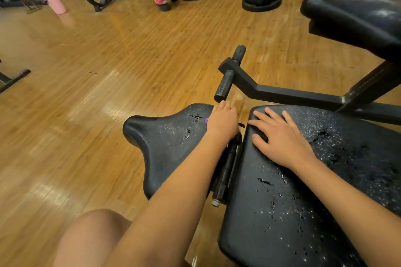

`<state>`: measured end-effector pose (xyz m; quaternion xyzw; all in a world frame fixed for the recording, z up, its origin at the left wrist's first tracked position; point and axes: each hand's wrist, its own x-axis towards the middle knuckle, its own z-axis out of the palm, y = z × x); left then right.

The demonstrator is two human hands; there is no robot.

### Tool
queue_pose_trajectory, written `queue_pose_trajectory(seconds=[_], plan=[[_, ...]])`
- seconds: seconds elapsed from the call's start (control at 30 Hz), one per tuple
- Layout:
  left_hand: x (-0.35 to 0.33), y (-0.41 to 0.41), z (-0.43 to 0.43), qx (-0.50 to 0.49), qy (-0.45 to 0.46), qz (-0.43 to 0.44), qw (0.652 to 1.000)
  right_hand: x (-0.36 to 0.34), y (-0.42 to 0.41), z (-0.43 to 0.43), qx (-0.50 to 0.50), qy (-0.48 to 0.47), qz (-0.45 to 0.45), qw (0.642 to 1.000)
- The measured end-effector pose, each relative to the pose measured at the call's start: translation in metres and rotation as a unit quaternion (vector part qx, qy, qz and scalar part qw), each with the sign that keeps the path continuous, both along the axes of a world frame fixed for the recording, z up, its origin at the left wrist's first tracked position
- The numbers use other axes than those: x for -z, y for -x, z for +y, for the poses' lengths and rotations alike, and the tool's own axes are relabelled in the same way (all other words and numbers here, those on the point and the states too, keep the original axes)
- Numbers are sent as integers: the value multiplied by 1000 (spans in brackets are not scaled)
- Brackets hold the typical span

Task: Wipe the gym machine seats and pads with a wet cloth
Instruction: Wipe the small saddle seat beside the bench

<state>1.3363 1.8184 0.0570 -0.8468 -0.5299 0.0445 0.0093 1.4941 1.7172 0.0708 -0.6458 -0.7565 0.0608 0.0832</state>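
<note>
Obs., head view. I see the left hand (222, 121) at the far inner corner of the seat pad (165, 143), knuckles up and fingers curled down over the edge by the gap. It grips a purple cloth (207, 120). Only a small corner of it shows on the thumb side; the rest is hidden under the hand.

The right hand (282, 138) lies palm down on the larger pad (282, 201), fingers straight and spread. It holds nothing.

Both pads are black, cracked and flaking, with pale specks. The seat pad is saddle-shaped. The larger pad sits just beside it to the right, across a narrow gap with a black hinge bar (225, 171). A black grip handle (230, 73) stands just beyond the left hand.
</note>
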Motion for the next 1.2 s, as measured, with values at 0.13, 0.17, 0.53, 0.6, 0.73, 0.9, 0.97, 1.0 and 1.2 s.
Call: queue_pose_trajectory(seconds=[0.13,0.17,0.53,0.6,0.73,0.9,0.97,1.0,1.2], plan=[[1,1,-3,12,-2,3,1000,1,-2,-1,4,6,-4,1000],[0,5,-16,13,-13,-11,1000,1,-3,-3,4,6,-6,1000],[13,53,-139,-23,-71,-29,997,2,3,-1,1,-4,0,1000],[10,39,-111,-20,-55,-21,998,3,3,-2,-1,-2,-4,1000],[4,14,-46,-21,-57,-9,998,2,1,-1,1,-2,-4,1000],[-3,-10,2,-43,11,19,999,3,-2,0,3,-6,1,1000],[-2,-13,1,-51,23,36,998,5,-3,0,4,-5,-1,1000],[0,-13,-4,-47,17,41,998,5,-2,-1,5,-5,-2,1000],[7,19,-99,14,-61,4,998,1,-5,-1,7,-10,0,1000]])
